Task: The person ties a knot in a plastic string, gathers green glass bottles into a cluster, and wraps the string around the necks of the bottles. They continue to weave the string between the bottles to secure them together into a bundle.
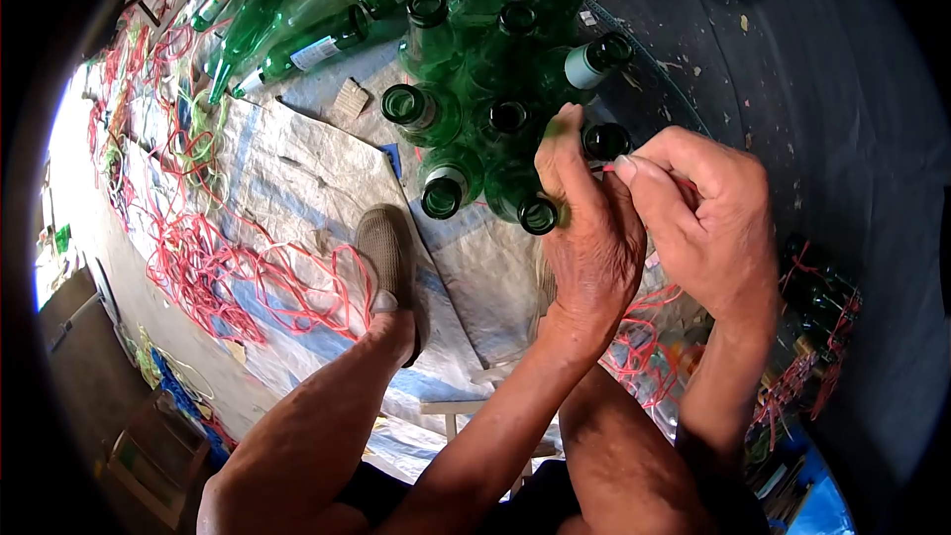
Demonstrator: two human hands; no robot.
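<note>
Head view: upright green bottles (495,119) clustered, necks open, red string (684,181).

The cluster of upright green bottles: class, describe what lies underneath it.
The green bottles stand on a grey woven sheet with pink string strewn beside. Both hands, left hand and right hand, cover the nearest bottles' bases.
</note>
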